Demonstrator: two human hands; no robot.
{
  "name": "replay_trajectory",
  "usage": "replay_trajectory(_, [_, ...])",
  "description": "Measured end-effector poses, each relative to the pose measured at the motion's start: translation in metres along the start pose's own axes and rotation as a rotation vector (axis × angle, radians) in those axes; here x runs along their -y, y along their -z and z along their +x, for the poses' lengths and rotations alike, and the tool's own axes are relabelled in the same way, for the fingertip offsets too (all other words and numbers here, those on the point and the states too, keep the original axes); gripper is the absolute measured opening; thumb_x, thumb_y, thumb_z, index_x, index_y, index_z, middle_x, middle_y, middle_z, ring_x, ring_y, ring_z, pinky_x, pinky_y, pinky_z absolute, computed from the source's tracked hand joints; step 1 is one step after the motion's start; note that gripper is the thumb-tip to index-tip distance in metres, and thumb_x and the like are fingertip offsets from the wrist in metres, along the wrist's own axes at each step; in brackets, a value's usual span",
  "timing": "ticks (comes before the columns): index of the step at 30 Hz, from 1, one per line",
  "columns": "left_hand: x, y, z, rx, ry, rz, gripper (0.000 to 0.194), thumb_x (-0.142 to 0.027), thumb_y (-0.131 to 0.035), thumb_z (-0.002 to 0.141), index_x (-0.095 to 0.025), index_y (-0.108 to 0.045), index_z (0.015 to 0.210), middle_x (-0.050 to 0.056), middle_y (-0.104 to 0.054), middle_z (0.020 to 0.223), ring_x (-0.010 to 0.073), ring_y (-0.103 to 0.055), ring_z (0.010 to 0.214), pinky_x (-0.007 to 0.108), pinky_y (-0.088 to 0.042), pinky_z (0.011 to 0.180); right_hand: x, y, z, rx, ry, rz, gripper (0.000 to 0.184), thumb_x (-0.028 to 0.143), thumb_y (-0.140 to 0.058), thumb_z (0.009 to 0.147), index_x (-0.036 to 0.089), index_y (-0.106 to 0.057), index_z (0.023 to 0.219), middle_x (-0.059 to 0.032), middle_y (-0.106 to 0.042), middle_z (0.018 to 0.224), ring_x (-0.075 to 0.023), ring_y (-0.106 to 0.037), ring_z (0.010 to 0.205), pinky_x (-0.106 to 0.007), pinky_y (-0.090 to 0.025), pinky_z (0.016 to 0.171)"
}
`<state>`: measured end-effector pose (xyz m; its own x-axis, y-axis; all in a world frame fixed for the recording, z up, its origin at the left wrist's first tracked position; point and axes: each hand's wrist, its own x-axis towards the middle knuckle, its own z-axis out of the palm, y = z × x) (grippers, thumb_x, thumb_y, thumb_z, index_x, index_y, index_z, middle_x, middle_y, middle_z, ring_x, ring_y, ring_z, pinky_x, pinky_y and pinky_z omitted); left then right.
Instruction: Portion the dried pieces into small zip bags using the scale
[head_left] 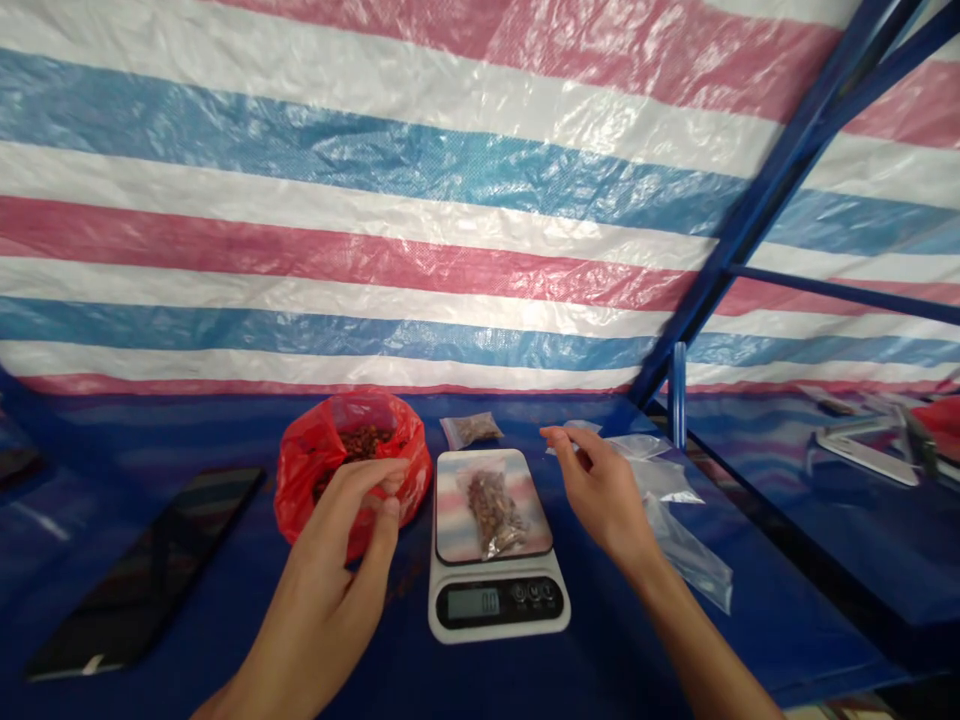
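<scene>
My left hand point(341, 550) is over the near side of a red plastic bag point(300, 465). Its fingers are curved, with a gap to the thumb and nothing visible between them. Inside the bag lie small brown dried pieces point(365, 443). Right of that hand stands a white digital scale point(499, 620), its display reading about 0.0. A clear plastic packet of brown pieces point(493, 508) rests on the scale's shiny plate. My right hand point(604, 490), loosely bent and apparently holding nothing, hovers right of the scale, near several clear plastic bags point(664, 478).
Behind the scale lies another small filled packet point(472, 430). A black phone-like slab point(146, 570) is at left on the blue surface point(510, 680). Blue metal bars point(735, 240) slant up at right before a striped plastic sheet point(375, 230). Farther right sits a white-framed object point(866, 455).
</scene>
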<state>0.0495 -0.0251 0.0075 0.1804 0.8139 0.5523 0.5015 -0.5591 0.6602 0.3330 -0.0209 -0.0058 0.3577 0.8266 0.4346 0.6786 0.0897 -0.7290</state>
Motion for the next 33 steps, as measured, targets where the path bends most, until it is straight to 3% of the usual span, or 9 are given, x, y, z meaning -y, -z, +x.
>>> replay_trajectory(8, [0.008,0.008,0.001,0.0,0.005,0.035,0.022,-0.028,-0.051,0.101,-0.029,-0.06,0.122,0.002,-0.066,0.119,0.0175,-0.067,0.104,0.03,-0.054,0.093,-0.002,0.002,-0.005,0.009,-0.023,0.003,0.043,0.054,-0.049,0.1,0.022,-0.078,0.103,-0.0081,-0.077,0.101,-0.0249,-0.069,0.089,-0.037,-0.049,0.079])
replay_trajectory(14, [0.007,0.013,0.0,0.016,-0.053,0.1,0.021,-0.027,-0.054,0.1,-0.029,-0.062,0.119,0.002,-0.064,0.123,0.0173,-0.067,0.106,0.03,-0.054,0.09,0.001,-0.003,-0.004,0.017,0.051,0.024,0.04,0.05,-0.049,0.102,0.023,-0.079,0.101,-0.0073,-0.075,0.1,-0.0234,-0.067,0.091,-0.035,-0.049,0.08])
replay_trajectory(21, [0.008,0.012,0.002,-0.03,-0.068,0.09,0.016,-0.029,-0.053,0.1,-0.028,-0.066,0.11,0.002,-0.068,0.117,0.0192,-0.068,0.107,0.031,-0.054,0.091,0.012,-0.016,-0.007,0.178,0.144,-0.074,0.035,0.046,-0.052,0.102,0.024,-0.079,0.106,-0.0084,-0.071,0.1,-0.0254,-0.066,0.1,-0.038,-0.05,0.094])
replay_trajectory(27, [0.001,0.007,0.001,-0.019,-0.043,0.046,0.017,-0.029,-0.054,0.098,-0.028,-0.068,0.106,0.003,-0.07,0.113,0.02,-0.069,0.104,0.03,-0.056,0.09,0.021,-0.029,-0.002,0.189,0.138,-0.101,0.023,0.038,-0.061,0.094,0.024,-0.078,0.088,-0.0072,-0.069,0.093,-0.0263,-0.064,0.096,-0.042,-0.048,0.094])
replay_trajectory(30, [-0.007,-0.001,-0.002,-0.006,0.051,-0.013,0.019,-0.029,-0.052,0.098,-0.026,-0.069,0.106,0.003,-0.071,0.107,0.0198,-0.07,0.099,0.03,-0.055,0.087,0.025,-0.03,-0.001,0.223,0.092,0.06,0.024,0.041,-0.059,0.093,0.023,-0.073,0.085,-0.0061,-0.072,0.091,-0.0248,-0.065,0.09,-0.039,-0.05,0.09])
replay_trajectory(33, [-0.017,-0.016,-0.009,-0.015,0.301,-0.154,0.025,-0.037,-0.051,0.098,-0.024,-0.068,0.11,0.006,-0.074,0.104,0.0218,-0.071,0.092,0.033,-0.056,0.083,0.037,-0.033,-0.004,0.255,0.025,0.251,0.03,0.049,-0.058,0.095,0.021,-0.07,0.091,-0.0041,-0.072,0.083,-0.0214,-0.065,0.078,-0.033,-0.051,0.074])
